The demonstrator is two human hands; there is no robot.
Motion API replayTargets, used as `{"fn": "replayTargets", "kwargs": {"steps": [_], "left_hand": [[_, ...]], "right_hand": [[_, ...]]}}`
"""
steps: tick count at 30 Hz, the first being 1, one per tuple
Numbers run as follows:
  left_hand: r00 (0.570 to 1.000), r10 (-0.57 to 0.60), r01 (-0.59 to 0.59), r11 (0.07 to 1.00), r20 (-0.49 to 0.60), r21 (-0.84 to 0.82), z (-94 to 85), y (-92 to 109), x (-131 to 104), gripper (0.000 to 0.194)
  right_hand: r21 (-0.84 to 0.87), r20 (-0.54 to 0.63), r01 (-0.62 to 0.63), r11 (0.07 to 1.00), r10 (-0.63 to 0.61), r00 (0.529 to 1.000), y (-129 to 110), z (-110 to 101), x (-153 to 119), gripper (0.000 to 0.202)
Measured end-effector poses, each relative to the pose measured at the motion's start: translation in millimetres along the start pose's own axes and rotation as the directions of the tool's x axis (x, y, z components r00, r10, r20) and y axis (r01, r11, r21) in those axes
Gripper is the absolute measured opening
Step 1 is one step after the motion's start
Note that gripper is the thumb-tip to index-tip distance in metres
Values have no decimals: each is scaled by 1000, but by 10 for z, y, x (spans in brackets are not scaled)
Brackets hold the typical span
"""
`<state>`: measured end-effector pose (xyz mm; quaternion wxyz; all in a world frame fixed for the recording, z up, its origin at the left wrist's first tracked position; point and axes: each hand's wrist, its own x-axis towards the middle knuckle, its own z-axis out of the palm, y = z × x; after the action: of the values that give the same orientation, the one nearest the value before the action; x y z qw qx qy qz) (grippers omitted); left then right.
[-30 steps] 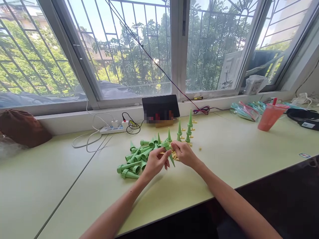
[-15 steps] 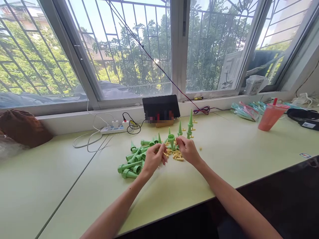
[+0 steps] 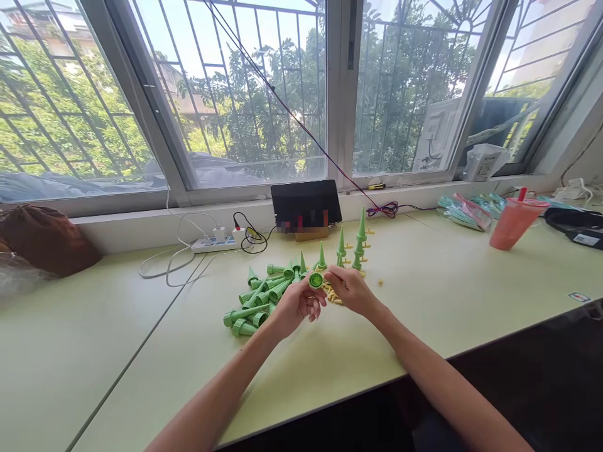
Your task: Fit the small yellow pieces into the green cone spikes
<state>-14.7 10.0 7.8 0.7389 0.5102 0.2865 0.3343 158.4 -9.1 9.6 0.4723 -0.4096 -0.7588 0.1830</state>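
Observation:
My left hand (image 3: pixel 294 307) is closed around a green plastic watering spike (image 3: pixel 316 280), its round open end turned toward me. Right beside that end is my right hand (image 3: pixel 353 290), fingers pinched together; whatever they grip is hidden. Beneath and between the hands lies a heap of small yellow plastic valve pieces (image 3: pixel 335 296), partly covered by the right hand. To the left of my left hand are many loose green spikes (image 3: pixel 264 295) in a pile. Beyond my right hand, several green spikes with yellow side pieces (image 3: pixel 360 242) stand point up.
A black tablet (image 3: pixel 306 204) leans at the back by the window. Left of it are a white power strip (image 3: pixel 214 243) and loose cables. A red drink cup (image 3: pixel 516 223) and plastic bags (image 3: pixel 464 212) sit to the right; a brown bag (image 3: pixel 47 242) is far left.
The spike between my hands has come down toward me and tilted, its open end now facing me. My left hand has turned and shifted slightly right; the right hand stays close by.

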Motion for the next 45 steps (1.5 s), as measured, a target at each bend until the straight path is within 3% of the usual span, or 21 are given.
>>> {"fn": "replayTargets", "kwargs": {"steps": [6,11,20,29,32,36,38,41,45], "left_hand": [[999,-21,21,1000,-25,-18,-2,29,-25,33],[1000,21,-21,1000,-5,21,-44,17,-21,36],[991,136,-125,923,-5,364,-110,22,-41,43],[956,290,-232,824,-34,517,-23,-39,-42,39],[915,402,-301,726,-28,618,-37,-75,-35,34],[795,601,-378,388,80,841,-45,-73,-51,25],[756,645,-373,284,112,883,-33,-63,-59,24],[748,657,-345,264,94,900,-2,-63,-53,28],[733,680,-348,349,20,870,43,-80,-37,31]], "right_hand": [[0,-1,-2,1000,2,1000,0,19,-8,36],[25,4,-1,1000,1,1000,0,23,-8,35],[-55,29,-46,997,47,998,74,65,-19,38],[-138,25,-46,989,50,998,92,78,-23,37],[-164,28,-47,985,52,998,88,79,-21,38],[-167,15,-54,984,58,998,81,75,-21,39],[-168,-12,-72,983,71,997,83,77,-22,40],[-167,-69,-93,981,82,994,87,87,-22,39],[-131,-154,-105,986,84,985,83,88,-10,38]]}}
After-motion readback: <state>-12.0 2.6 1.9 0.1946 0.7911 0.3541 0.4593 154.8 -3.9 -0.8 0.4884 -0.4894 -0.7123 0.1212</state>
